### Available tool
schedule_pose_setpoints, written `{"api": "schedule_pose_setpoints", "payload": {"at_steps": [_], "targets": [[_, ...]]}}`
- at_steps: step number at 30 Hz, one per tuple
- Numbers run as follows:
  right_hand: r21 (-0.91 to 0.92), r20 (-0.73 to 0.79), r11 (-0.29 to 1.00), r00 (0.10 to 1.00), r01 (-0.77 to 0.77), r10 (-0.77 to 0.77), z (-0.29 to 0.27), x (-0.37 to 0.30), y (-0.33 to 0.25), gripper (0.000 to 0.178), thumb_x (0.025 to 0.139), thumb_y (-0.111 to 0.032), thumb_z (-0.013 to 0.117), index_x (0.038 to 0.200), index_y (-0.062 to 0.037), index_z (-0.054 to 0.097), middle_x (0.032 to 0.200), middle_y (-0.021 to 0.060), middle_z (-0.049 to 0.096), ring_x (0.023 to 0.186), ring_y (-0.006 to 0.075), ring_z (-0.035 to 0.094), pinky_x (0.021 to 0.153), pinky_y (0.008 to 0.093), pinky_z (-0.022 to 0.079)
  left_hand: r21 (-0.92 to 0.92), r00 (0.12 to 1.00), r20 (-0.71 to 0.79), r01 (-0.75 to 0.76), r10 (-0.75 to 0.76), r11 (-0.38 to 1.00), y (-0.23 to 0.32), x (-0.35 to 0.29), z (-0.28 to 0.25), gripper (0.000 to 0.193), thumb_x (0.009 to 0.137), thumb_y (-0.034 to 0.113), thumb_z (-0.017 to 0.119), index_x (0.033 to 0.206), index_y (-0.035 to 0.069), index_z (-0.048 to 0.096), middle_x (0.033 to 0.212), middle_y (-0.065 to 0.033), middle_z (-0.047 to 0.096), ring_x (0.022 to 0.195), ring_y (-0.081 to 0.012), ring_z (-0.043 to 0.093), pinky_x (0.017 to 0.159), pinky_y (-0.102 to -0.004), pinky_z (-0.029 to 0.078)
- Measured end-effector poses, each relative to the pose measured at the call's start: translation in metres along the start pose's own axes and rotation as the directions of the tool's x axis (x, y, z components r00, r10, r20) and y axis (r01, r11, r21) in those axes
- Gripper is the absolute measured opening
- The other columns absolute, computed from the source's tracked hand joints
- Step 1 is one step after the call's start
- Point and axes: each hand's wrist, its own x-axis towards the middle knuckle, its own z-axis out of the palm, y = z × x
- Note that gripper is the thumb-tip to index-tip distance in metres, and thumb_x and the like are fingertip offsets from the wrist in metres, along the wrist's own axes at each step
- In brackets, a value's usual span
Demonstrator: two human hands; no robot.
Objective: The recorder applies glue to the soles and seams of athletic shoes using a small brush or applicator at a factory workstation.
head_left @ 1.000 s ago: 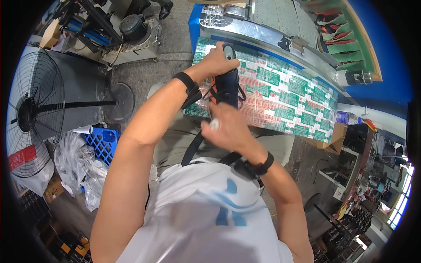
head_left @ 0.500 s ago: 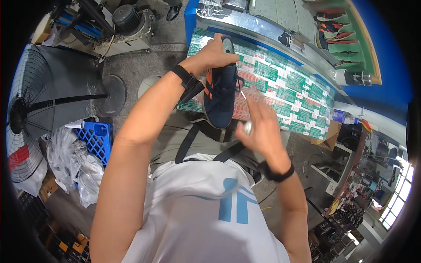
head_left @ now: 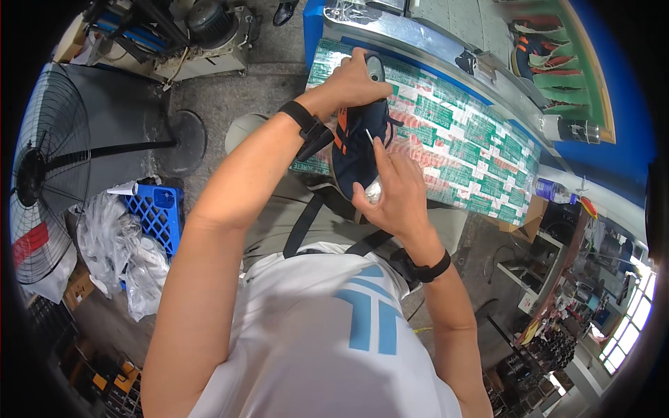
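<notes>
A dark navy shoe (head_left: 354, 159) with orange stripes lies over the near left part of a taped surface, toe toward me. My left hand (head_left: 354, 82) grips it at the heel end, fingers closed around the collar. In my right hand (head_left: 398, 182) is a thin metal rod tool (head_left: 369, 135) with a whitish, rounded handle. The forefinger stretches along the rod, and its tip is over the shoe's lacing area; whether it touches is unclear. Part of the handle is hidden in the palm.
The surface (head_left: 481, 164) is covered in green and white printed tape. Beyond it runs a metal-edged conveyor (head_left: 418, 38), with a green rack of shoes (head_left: 557, 63) at far right. On the left are a fan (head_left: 45, 167) and a blue crate (head_left: 157, 216) with plastic bags.
My right hand has moved left and slightly up, bringing the rod tool from beside the shoe to over its lacing area. My left hand keeps its hold; the whole view has shifted slightly.
</notes>
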Motion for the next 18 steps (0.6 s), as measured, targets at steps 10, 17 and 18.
{"api": "schedule_pose_setpoints", "payload": {"at_steps": [10, 17, 18], "targets": [[0.014, 0.081, 0.999, 0.996, -0.051, 0.050, -0.001, 0.003, -0.009, 0.076, 0.080, -0.029, 0.084, 0.143, 0.0100, 0.067, 0.097, 0.0180, 0.064, 0.091, 0.0376, 0.066, 0.081, 0.0490, 0.054, 0.005, 1.000, 0.010, 0.021, -0.021, 1.000, 0.002, -0.002, -0.002, 0.120, 0.078, 0.048, 0.084, 0.167, -0.012, 0.029, 0.155, -0.0390, 0.053, 0.139, -0.0465, 0.062, 0.116, -0.0447, 0.053], [0.216, 0.125, 0.960, 0.980, -0.180, 0.156, 0.013, 0.011, -0.036, 0.074, 0.081, -0.030, 0.084, 0.141, 0.0098, 0.067, 0.098, 0.0202, 0.068, 0.093, 0.0395, 0.071, 0.080, 0.0486, 0.056, 0.034, 1.000, -0.001, -0.028, 0.028, 0.999, -0.002, 0.007, 0.000, 0.119, 0.078, 0.047, 0.085, 0.166, -0.013, 0.031, 0.152, -0.0388, 0.057, 0.136, -0.0460, 0.065, 0.112, -0.0450, 0.055], [0.259, 0.174, 0.951, 0.977, -0.166, 0.123, 0.011, 0.003, -0.040, 0.074, 0.081, -0.030, 0.084, 0.141, 0.0096, 0.067, 0.097, 0.0200, 0.068, 0.092, 0.0397, 0.070, 0.081, 0.0486, 0.057, 0.047, 1.000, 0.008, -0.026, 0.026, 0.999, -0.003, 0.008, 0.000, 0.119, 0.078, 0.047, 0.085, 0.165, -0.014, 0.031, 0.150, -0.0383, 0.059, 0.135, -0.0450, 0.066, 0.111, -0.0447, 0.056]]}}
